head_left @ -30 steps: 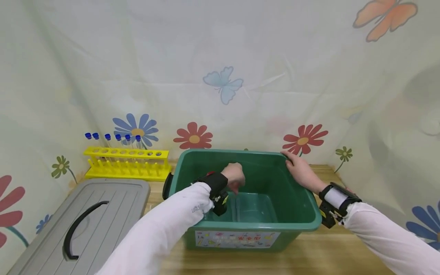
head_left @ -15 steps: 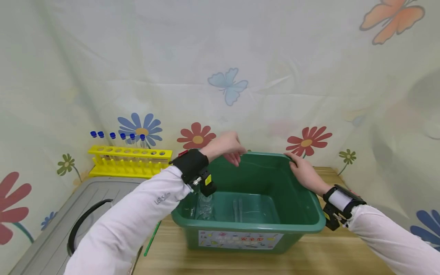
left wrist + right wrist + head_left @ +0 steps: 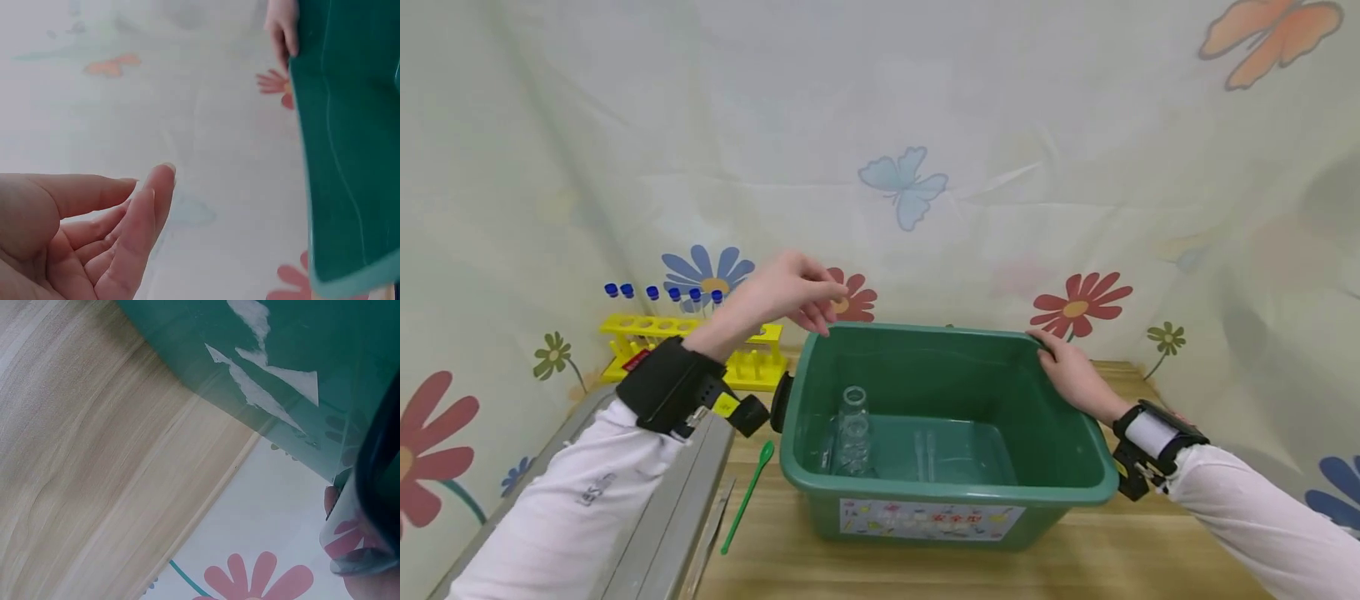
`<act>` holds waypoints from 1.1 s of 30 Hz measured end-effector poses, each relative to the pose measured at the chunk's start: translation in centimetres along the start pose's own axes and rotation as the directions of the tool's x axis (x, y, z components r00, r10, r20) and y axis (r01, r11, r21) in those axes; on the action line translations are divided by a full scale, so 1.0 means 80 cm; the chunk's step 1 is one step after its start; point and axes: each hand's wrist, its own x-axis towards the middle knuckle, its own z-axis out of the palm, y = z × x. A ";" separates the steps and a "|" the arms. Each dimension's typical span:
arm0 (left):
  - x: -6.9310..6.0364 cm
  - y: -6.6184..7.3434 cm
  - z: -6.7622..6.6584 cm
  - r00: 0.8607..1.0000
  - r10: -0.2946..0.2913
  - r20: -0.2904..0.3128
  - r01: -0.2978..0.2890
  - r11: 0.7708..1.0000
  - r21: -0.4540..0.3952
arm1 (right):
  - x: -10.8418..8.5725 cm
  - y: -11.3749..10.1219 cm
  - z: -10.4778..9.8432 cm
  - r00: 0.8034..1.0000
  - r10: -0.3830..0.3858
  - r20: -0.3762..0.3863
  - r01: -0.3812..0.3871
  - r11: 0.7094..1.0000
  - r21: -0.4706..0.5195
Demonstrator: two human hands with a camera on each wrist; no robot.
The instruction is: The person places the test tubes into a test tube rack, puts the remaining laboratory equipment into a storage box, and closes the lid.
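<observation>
A green plastic bin (image 3: pixel 955 492) stands on the table. My left hand (image 3: pixel 786 292) hangs in the air above the bin's far left corner. In the left wrist view, the left hand (image 3: pixel 100 231) has loosely bent fingers, the thumb close to the index finger, and nothing visible between them. At the far right corner, my right hand (image 3: pixel 1071 375) grips the bin's rim, thumb on the inner side. Clear glassware (image 3: pixel 854 433) sits in the left part of the bin. Two slim clear pieces (image 3: pixel 925 454) lie on its floor; their kind cannot be made out.
Behind the left forearm stands a yellow test tube rack (image 3: pixel 760 367) holding several blue-capped tubes (image 3: pixel 652 292). A grey lid (image 3: pixel 655 517) lies at the left. Between lid and bin are a green long-handled spoon (image 3: pixel 748 497) and a slim metal tool (image 3: pixel 711 533).
My left hand has risen out of the bin and moved left past its far rim. The right hand has stayed on the rim. The glassware and green spoon have come into sight.
</observation>
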 end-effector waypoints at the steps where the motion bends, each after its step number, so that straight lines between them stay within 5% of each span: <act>1: -0.006 -0.005 -0.007 1.000 -0.007 -0.028 0.008 1.000 0.009 | 0.000 0.000 -0.001 1.000 -0.002 -0.001 0.002 1.000 0.000; 6: -0.029 -0.046 -0.026 0.986 -0.065 -0.151 0.078 0.994 0.081 | -0.003 0.004 -0.002 1.000 0.005 -0.010 -0.005 1.000 -0.007; 17: -0.061 -0.172 0.000 0.950 -0.283 -0.131 0.293 0.955 0.057 | -0.005 0.003 -0.002 1.000 0.007 -0.011 -0.007 1.000 -0.013; 28: -0.070 -0.231 0.059 0.885 -0.455 -0.103 0.466 0.860 0.207 | -0.005 0.002 -0.001 1.000 0.019 -0.007 -0.019 1.000 -0.007; 33: -0.068 -0.246 0.070 0.875 -0.476 -0.081 0.482 0.849 0.217 | -0.007 0.002 -0.001 1.000 0.027 -0.016 -0.027 1.000 0.002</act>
